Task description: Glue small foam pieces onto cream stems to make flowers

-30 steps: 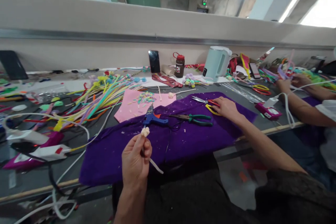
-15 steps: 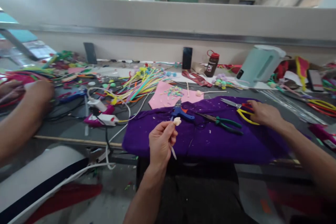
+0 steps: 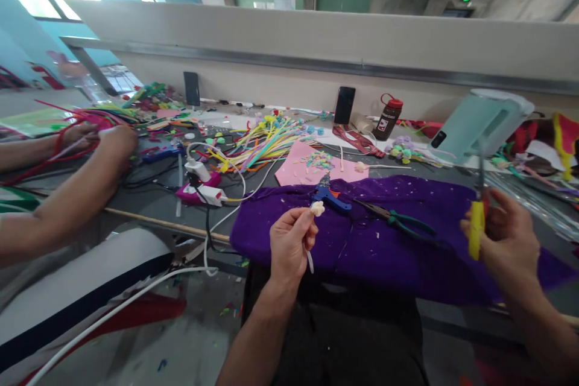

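The small cream flower [image 3: 317,208] sits at the fingertips of the left hand [image 3: 292,241], over the front half of the purple cloth [image 3: 266,232], its head just above the thumb and forefinger that pinch it from beneath. Its pale stem [image 3: 310,262] shows below the curled fingers, the tail pointing down and a little to the right, so the long axis runs roughly upright through the grip. The left hand is plainly the nearer one; the right hand [image 3: 509,241] is well apart, off to the right, with its fingers wrapped on the scissors [image 3: 476,229]. The scissors are raised with the yellow handle low and the blades up (blurred, so I cannot tell whether they are parted), which sets them nearly in line with the stem rather than across it, and wide of it. Between the two hands, on the cloth, lie the green-handled pliers [image 3: 402,221], pointing toward the left hand, and the blue glue gun [image 3: 335,199] rests just beyond the flower. Farther back, a pink sheet [image 3: 287,174] carries a scatter of coloured bits [image 3: 319,160] and a second cream flower [image 3: 360,166], whose stem reaches out to the right
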### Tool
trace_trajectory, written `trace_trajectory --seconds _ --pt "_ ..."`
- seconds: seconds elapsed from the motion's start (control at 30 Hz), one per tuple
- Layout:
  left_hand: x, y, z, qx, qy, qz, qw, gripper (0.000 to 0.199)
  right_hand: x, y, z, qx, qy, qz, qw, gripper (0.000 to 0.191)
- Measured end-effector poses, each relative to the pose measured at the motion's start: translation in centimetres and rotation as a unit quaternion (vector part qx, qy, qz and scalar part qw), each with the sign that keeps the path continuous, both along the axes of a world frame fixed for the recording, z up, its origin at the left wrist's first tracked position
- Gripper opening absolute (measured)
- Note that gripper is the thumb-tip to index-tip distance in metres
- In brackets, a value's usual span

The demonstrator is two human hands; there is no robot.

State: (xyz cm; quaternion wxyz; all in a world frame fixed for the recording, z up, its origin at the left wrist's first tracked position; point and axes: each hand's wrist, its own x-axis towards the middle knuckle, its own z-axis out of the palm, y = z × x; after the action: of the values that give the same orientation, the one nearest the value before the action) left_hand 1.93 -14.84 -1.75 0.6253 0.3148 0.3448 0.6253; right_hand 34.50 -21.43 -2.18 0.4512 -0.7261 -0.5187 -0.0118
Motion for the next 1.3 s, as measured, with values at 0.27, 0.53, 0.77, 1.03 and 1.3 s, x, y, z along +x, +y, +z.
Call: trace_trajectory --seconds 0.27,0.53,0.77,1.03,1.3 --pt "-0.3 -0.1 0.2 -0.037 -0.148 -0.119 0.981 0.018 -12.3 -1.3 0.0 0.047 0.314 0.276 0.907 0.054" --pt "-0.3 -0.9 0.2 -0.118 -0.212 -0.139 0.960 0.013 -16.9 -1.0 -1.3 -0.030 0.135 0.263 0.955 0.056" --pt "0.2 -1.4 -0.1 -0.162 -0.200 -0.143 0.956 0.016 -17.2 -0.8 -1.1 -0.040 0.028 0.258 0.965 0.065" --pt "0.5 -1.5 -1.0 -0.136 -0.132 -0.123 0.974 0.020 -17.3 0.0 -1.9 -0.011 -0.052 0.241 0.969 0.070" --pt "0.7 -1.3 -0.7 -0.143 -0.128 -0.135 0.972 0.018 -17.1 1.0 -3.2 0.001 -0.076 0.235 0.969 0.067"
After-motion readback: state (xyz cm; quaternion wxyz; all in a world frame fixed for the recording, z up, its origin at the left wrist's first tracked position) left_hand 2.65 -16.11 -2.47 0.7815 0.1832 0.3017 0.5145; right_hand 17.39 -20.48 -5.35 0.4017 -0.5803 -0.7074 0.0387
